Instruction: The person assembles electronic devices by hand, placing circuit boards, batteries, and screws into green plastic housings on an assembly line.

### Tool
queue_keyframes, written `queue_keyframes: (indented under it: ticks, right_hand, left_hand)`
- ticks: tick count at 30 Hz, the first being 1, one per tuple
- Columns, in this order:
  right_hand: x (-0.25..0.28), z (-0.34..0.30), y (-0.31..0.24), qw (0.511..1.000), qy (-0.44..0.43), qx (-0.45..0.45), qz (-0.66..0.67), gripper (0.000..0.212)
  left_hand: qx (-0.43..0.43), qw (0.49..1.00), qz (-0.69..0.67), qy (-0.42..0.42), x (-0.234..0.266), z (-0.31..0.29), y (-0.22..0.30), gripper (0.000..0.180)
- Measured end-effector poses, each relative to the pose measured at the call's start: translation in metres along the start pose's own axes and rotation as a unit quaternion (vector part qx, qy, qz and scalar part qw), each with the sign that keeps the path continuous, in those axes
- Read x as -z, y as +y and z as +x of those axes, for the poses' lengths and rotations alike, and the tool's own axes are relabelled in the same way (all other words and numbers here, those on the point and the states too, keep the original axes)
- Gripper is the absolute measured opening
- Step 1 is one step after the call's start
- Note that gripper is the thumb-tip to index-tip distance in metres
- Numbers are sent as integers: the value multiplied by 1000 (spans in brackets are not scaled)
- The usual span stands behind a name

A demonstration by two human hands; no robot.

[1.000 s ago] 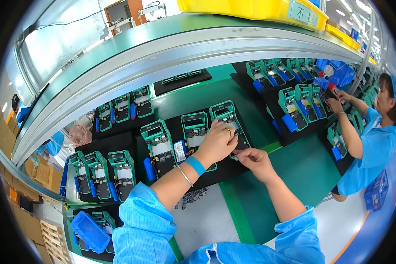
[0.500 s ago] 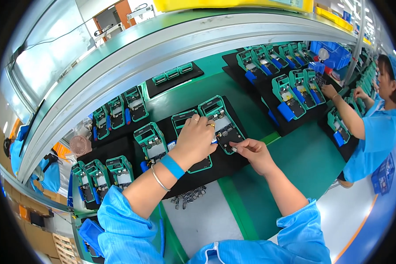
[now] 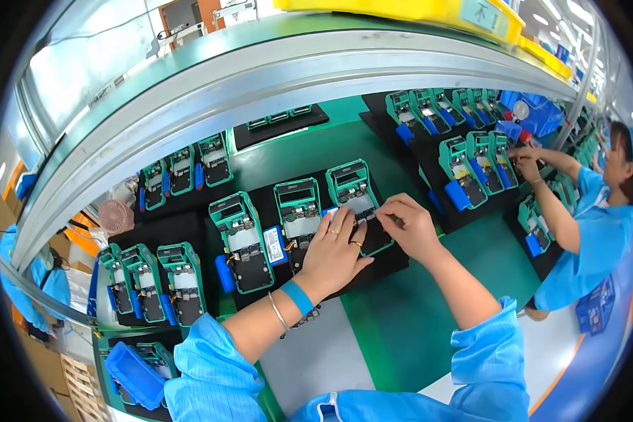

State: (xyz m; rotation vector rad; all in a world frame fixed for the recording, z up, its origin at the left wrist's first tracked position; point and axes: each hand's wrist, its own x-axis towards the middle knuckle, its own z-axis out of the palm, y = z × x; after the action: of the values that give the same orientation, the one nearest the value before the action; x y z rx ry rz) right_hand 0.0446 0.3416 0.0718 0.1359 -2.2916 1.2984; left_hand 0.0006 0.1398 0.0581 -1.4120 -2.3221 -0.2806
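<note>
Three green-rimmed device housings stand in a row on a black mat: a left housing [image 3: 240, 243], a middle housing [image 3: 297, 191] and a right housing [image 3: 349, 177]. Each has exposed circuit parts. My left hand [image 3: 330, 252] lies across the middle and right housings with its fingers stretched apart. Over the right edge of the right housing, my right hand [image 3: 409, 226] pinches with thumb and forefinger; whatever is between them is too small to make out. A blue battery pack [image 3: 275, 246] with a white label rests beside the middle housing. Small dark parts [image 3: 308, 318] show partly behind my left wrist.
More housings [image 3: 179, 281] stand on mats at left, with a blue bin [image 3: 135, 376] at the lower left and a pink fan [image 3: 114, 216] behind. A metal shelf beam [image 3: 260, 95] crosses overhead. At right, a co-worker [image 3: 570, 218] handles other housings [image 3: 480, 165].
My left hand has gone from a bunched grip over the middle housing to spread fingers, lower down. My right hand has risen along the right housing. The whole view has shifted slightly.
</note>
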Motion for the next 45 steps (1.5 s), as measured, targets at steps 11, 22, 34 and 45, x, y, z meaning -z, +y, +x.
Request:
queue_keyframes:
  ticks: [11, 22, 34, 45]
  right_hand:
    - [-13, 51, 25, 819, -44, 408, -401, 18]
    - [-13, 63, 18, 750, -68, 445, -485, 15]
    - [-14, 54, 17, 842, -35, 282, -459, 17]
    - [-18, -18, 25, 962, -30, -31, -271, 31]
  left_hand:
    - [23, 999, -22, 21, -15, -3, -1, 67]
    - [15, 999, -35, 31, -18, -1, -2, 68]
    - [12, 999, -53, 6, -1, -9, -3, 72]
    - [108, 994, 15, 12, 36, -87, -30, 67]
